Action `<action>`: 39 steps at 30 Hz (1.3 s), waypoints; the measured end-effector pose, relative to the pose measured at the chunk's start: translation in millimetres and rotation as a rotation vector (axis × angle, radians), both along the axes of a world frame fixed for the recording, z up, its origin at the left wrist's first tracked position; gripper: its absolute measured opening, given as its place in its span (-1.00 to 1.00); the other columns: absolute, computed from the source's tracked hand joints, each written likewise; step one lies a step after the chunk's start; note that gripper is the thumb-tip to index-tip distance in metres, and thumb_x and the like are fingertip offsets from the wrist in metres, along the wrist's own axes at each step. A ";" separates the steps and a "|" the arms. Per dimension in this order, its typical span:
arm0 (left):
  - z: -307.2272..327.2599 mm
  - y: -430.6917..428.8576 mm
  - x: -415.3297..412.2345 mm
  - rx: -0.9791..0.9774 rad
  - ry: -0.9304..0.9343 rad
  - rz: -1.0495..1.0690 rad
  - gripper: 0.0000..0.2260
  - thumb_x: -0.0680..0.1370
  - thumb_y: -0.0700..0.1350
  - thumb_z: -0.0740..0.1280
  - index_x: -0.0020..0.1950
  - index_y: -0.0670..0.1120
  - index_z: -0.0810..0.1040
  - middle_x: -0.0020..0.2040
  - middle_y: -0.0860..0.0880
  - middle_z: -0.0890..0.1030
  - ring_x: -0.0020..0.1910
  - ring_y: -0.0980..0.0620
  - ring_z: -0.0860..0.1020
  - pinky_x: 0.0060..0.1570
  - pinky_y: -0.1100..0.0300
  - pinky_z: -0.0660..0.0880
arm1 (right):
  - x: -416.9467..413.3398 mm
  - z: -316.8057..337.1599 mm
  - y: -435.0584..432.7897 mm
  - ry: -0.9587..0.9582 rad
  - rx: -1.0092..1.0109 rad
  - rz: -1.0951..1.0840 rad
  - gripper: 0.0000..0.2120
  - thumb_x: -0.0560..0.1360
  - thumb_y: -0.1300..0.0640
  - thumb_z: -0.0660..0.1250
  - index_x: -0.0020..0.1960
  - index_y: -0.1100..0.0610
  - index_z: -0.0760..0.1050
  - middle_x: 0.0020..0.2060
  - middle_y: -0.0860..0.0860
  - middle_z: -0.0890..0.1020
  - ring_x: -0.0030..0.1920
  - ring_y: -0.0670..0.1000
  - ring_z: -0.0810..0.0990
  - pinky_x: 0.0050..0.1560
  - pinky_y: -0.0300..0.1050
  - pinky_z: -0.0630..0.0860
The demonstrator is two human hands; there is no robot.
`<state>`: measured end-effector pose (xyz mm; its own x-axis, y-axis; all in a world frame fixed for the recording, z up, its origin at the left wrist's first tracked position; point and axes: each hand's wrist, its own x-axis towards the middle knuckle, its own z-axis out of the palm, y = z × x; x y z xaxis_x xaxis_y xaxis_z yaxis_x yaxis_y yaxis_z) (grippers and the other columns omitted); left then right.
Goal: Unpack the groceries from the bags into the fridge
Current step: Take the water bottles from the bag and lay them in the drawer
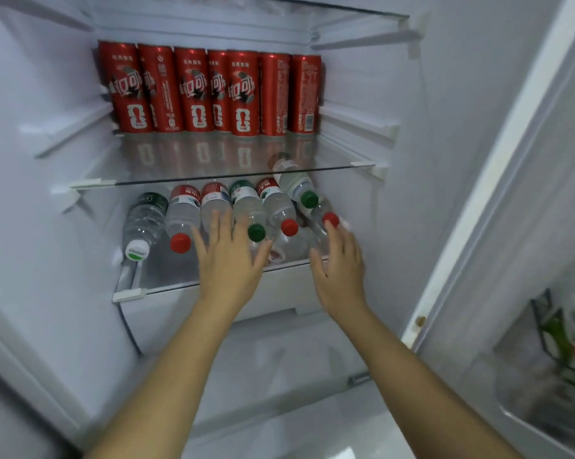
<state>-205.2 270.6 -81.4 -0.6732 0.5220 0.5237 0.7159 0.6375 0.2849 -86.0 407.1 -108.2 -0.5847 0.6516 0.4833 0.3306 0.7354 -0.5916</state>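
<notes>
Your left fingers (218, 226) hide the neck and cap of one water bottle (215, 200). Right of them, the bottom bottles (289, 248) are mostly buried. Far right of your fingers, blurred door-bin packages (574, 323) run off-frame.

Glossy red metal is shown by the cans (210, 91), mirrored in a smooth clear glass shelf (213, 160). The bottles (249, 207) are of clear, shiny plastic. Smooth white plastic lines the fridge walls (47, 94).
</notes>
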 end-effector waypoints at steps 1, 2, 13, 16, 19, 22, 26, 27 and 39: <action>-4.1 -8.5 12.3 0.062 -0.017 -0.003 -0.40 0.60 0.26 0.05 0.52 -0.08 0.21 0.57 -0.13 0.15 0.57 -0.08 -0.01 0.48 -0.22 -0.16 | 14.9 -2.9 -10.0 -0.031 0.017 0.021 -0.39 0.56 -0.16 0.02 0.56 0.03 0.12 0.55 0.06 0.17 0.55 0.14 0.06 0.51 0.15 0.07; -9.1 -17.1 24.6 0.103 -0.033 -0.002 -0.40 0.59 0.25 0.04 0.51 -0.09 0.24 0.56 -0.13 0.18 0.57 -0.08 0.00 0.48 -0.21 -0.16 | 30.8 -6.2 -20.3 -0.072 0.033 0.043 -0.38 0.55 -0.19 -0.03 0.56 0.00 0.09 0.56 0.04 0.14 0.55 0.12 0.02 0.52 0.12 0.05; -83.9 -53.7 174.0 -0.111 -0.184 -0.179 -0.30 0.53 0.32 -0.12 0.51 -0.08 0.27 0.58 -0.10 0.12 0.58 -0.08 -0.03 0.51 -0.13 -0.19 | 205.3 -65.8 -79.0 -0.493 -0.041 0.010 -0.46 0.66 -0.13 0.00 0.58 -0.12 -0.09 0.59 -0.06 -0.10 0.57 0.02 -0.21 0.55 0.08 -0.15; -106.4 -65.3 223.6 -0.237 -0.273 -0.226 -0.37 0.58 0.27 -0.10 0.55 -0.05 0.17 0.60 -0.07 0.02 0.58 -0.04 -0.13 0.50 -0.10 -0.27 | 262.6 -83.2 -95.1 -0.550 -0.081 -0.042 -0.44 0.64 -0.20 -0.09 0.59 -0.10 -0.09 0.59 -0.02 -0.09 0.57 0.05 -0.20 0.55 0.10 -0.13; -120.2 -74.6 279.1 -0.339 -0.292 -0.313 -0.38 0.59 0.27 -0.13 0.57 -0.02 0.08 0.60 -0.04 -0.05 0.57 -0.01 -0.18 0.50 -0.10 -0.30 | 325.8 -98.1 -110.9 -0.593 -0.126 -0.145 -0.39 0.58 -0.26 -0.19 0.59 -0.09 -0.08 0.59 0.00 -0.04 0.57 0.08 -0.14 0.53 0.12 -0.10; -131.3 -78.2 337.7 -0.426 -0.291 -0.412 -0.41 0.61 0.23 -0.09 0.58 -0.01 0.03 0.60 -0.04 -0.09 0.56 -0.02 -0.22 0.49 -0.12 -0.31 | 393.5 -116.2 -126.5 -0.660 -0.180 -0.288 -0.45 0.65 -0.17 -0.08 0.59 -0.08 -0.10 0.59 0.00 -0.04 0.58 0.09 -0.14 0.53 0.16 -0.11; -146.2 -72.3 416.1 -0.527 -0.265 -0.564 -0.42 0.62 0.23 -0.08 0.58 0.00 0.01 0.60 -0.05 -0.11 0.56 -0.04 -0.23 0.49 -0.15 -0.28 | 484.1 -133.0 -153.9 -0.674 -0.270 -0.500 -0.47 0.65 -0.15 -0.03 0.58 -0.09 -0.03 0.58 0.02 0.01 0.58 0.12 -0.11 0.51 0.22 -0.11; -149.6 -69.3 436.1 -0.550 -0.257 -0.615 -0.42 0.63 0.23 -0.07 0.58 0.00 0.00 0.60 -0.05 -0.11 0.56 -0.05 -0.23 0.49 -0.16 -0.28 | 506.0 -136.0 -161.2 -0.673 -0.302 -0.558 -0.47 0.65 -0.14 -0.01 0.58 -0.09 -0.02 0.58 0.03 0.01 0.57 0.12 -0.10 0.50 0.22 -0.11; -162.4 -14.9 645.8 -0.720 -0.100 -1.254 -0.40 0.63 0.23 0.01 0.59 0.03 -0.04 0.61 -0.06 -0.11 0.56 -0.06 -0.24 0.47 -0.19 -0.21 | 708.9 -156.2 -226.5 -0.652 -0.612 -1.195 -0.43 0.65 -0.15 0.00 0.59 -0.08 -0.10 0.59 0.05 -0.09 0.57 0.14 -0.20 0.47 0.34 -0.17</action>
<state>440.7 255.7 -243.8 0.3984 0.9090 -0.1225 0.8966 -0.3578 0.2608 622.9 180.5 -264.4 0.4272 0.8891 -0.1644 0.8641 -0.4550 -0.2154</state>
